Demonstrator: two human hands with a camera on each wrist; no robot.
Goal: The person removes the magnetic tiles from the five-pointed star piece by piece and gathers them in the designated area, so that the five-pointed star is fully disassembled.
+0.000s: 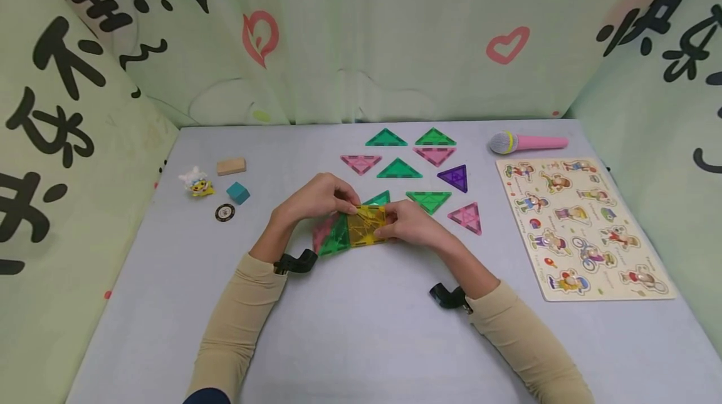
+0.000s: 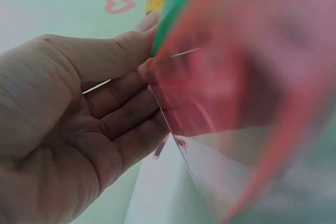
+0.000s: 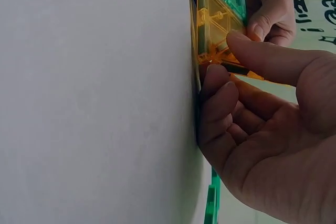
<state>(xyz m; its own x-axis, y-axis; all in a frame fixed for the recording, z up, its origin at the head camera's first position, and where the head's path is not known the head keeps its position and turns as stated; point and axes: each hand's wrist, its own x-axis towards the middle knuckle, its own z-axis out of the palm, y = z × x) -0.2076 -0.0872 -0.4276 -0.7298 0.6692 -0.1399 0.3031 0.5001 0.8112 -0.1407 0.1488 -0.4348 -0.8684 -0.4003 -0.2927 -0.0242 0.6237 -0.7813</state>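
In the head view, a joined piece of translucent magnetic tiles lies near the table's middle: a yellow square tile (image 1: 365, 232), a green triangle tile (image 1: 336, 238) and a pink triangle tile (image 1: 322, 232). My left hand (image 1: 317, 202) pinches the far edge of the yellow tile between thumb and fingers. From the right, my right hand (image 1: 412, 223) pinches the yellow tile's side; the right wrist view shows the thumb on top and curled fingers beneath the yellow tile (image 3: 215, 22). The pink tile (image 2: 210, 93) looms blurred before my left hand (image 2: 79, 103) in the left wrist view.
Several loose triangle tiles, such as a green one (image 1: 399, 168) and a purple one (image 1: 454, 178), lie beyond the hands. A picture board (image 1: 581, 228) and pink toy microphone (image 1: 538, 143) are at right. At left sit a wooden block (image 1: 231, 166), teal block (image 1: 238, 193), figurine (image 1: 197, 182) and disc (image 1: 224, 212).
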